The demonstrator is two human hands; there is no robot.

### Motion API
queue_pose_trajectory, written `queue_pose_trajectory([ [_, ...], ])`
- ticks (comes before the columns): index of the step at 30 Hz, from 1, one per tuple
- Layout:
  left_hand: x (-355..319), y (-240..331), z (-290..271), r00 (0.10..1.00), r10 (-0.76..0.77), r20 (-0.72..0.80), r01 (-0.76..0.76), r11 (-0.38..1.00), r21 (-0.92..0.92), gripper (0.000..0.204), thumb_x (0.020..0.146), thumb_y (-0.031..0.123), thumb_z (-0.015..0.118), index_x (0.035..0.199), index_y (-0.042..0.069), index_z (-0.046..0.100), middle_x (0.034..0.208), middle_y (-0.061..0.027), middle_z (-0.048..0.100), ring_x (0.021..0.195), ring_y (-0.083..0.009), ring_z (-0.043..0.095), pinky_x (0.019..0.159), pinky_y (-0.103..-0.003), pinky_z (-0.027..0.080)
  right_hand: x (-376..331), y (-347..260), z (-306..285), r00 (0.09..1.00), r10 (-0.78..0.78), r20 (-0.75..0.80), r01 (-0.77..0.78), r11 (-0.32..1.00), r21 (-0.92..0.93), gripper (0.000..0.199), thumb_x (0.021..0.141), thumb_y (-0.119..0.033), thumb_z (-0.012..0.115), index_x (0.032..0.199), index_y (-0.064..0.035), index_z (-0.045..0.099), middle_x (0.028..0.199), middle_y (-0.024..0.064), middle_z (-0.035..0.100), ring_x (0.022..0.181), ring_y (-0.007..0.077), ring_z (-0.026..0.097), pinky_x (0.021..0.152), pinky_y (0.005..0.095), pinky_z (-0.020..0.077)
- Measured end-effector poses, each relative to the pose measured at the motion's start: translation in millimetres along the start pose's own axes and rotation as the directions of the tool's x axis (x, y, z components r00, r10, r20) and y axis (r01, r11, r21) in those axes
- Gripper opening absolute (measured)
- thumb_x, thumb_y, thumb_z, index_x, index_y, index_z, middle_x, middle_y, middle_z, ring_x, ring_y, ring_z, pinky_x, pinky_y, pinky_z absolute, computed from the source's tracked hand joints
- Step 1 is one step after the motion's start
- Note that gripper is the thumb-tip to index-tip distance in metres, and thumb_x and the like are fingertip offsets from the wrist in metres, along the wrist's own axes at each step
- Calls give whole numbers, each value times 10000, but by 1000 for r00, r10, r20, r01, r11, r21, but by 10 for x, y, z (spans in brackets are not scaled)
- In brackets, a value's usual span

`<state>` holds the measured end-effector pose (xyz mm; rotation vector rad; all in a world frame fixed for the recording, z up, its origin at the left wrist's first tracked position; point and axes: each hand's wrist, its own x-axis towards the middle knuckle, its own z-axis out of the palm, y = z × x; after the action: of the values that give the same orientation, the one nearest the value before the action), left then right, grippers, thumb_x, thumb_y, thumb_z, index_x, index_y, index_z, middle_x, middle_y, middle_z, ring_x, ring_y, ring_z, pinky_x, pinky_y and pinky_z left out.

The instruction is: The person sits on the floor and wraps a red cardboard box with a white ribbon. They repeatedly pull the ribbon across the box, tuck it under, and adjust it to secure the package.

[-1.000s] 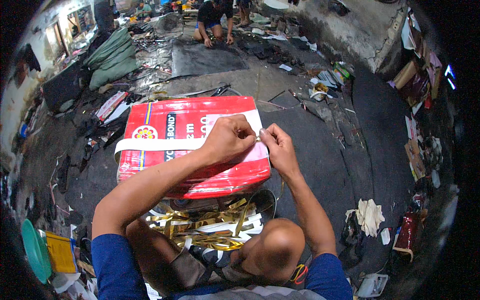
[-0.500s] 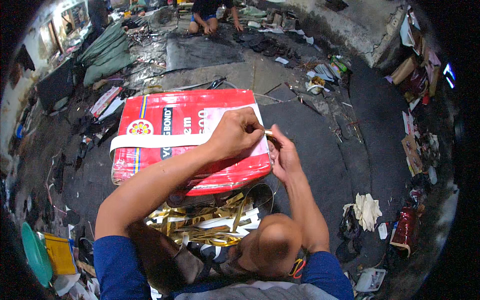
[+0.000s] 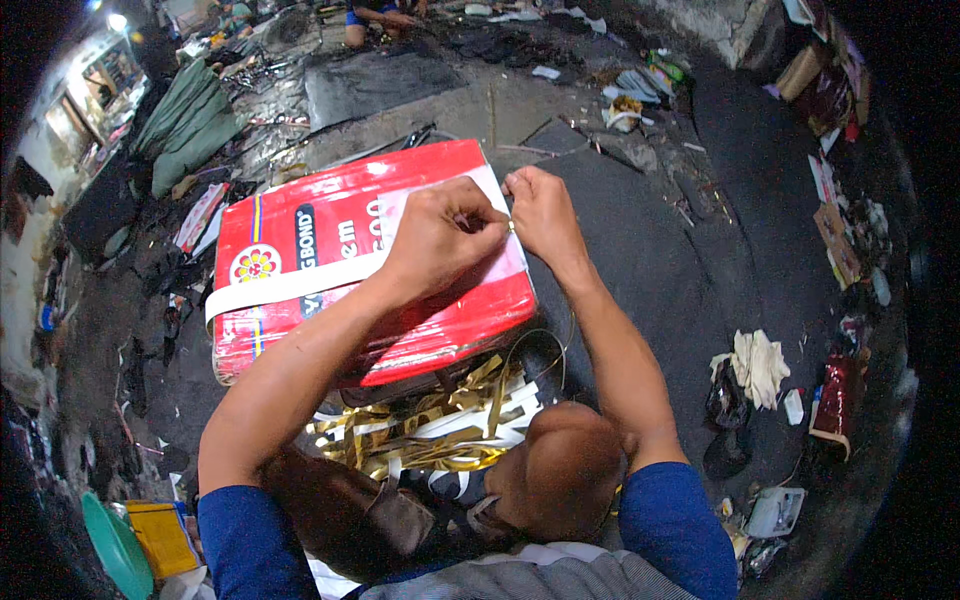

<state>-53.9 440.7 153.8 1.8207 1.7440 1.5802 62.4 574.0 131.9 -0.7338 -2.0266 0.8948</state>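
Note:
A big red rectangular tin [image 3: 330, 250] with yellow and blue trim lies flat on the floor in front of me. A white strip [image 3: 290, 285] runs across its top from the left edge to its right end. My left hand [image 3: 440, 235] rests on the tin's right part, fingers pinched on the strip. My right hand [image 3: 540, 215] is close beside it at the tin's right edge, fingertips pinching the same strip end. A pile of gold and white strips [image 3: 430, 425] lies between the tin and my knee [image 3: 565, 470].
The dark floor is littered with scraps. A green tarp bundle [image 3: 190, 120] lies at the back left and a dark mat [image 3: 390, 80] behind the tin. A white rag [image 3: 757, 365] sits at the right. A green basin [image 3: 110, 545] and yellow box [image 3: 160, 535] stand at the lower left. Another person [image 3: 375, 15] crouches far back.
Both hands stay on the white strip at the tin's right end; the left hand's fingers shifted slightly toward the right hand. The tin has not moved.

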Motion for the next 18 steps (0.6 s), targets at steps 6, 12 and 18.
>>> queue_pose_trajectory([
  [6,-42,11,-28,999,-45,-5,45,999,10,90,843,36,789,801,-12,725,828,-58,706,742,-107,661,668,-265,532,-293,627,334,996,85,-34,-84,996,35,272,1005,-154,548,891,54,680,866,270,708,859,435,708,765,484,545],
  [12,29,97,64,1000,-13,18,13,1000,17,65,826,51,789,833,-11,769,791,-78,713,688,-141,683,638,-287,539,-996,2277,865,942,334,13,-334,942,8,265,997,-191,567,881,39,631,855,278,678,842,481,675,738,530,519],
  [18,-77,70,7,999,-32,12,30,993,112,57,833,56,783,836,-1,773,804,-69,720,702,-145,683,655,-286,543,-1195,2346,986,895,442,-56,-445,882,-153,255,980,-194,590,880,39,617,889,300,678,871,509,663,785,583,529],
])
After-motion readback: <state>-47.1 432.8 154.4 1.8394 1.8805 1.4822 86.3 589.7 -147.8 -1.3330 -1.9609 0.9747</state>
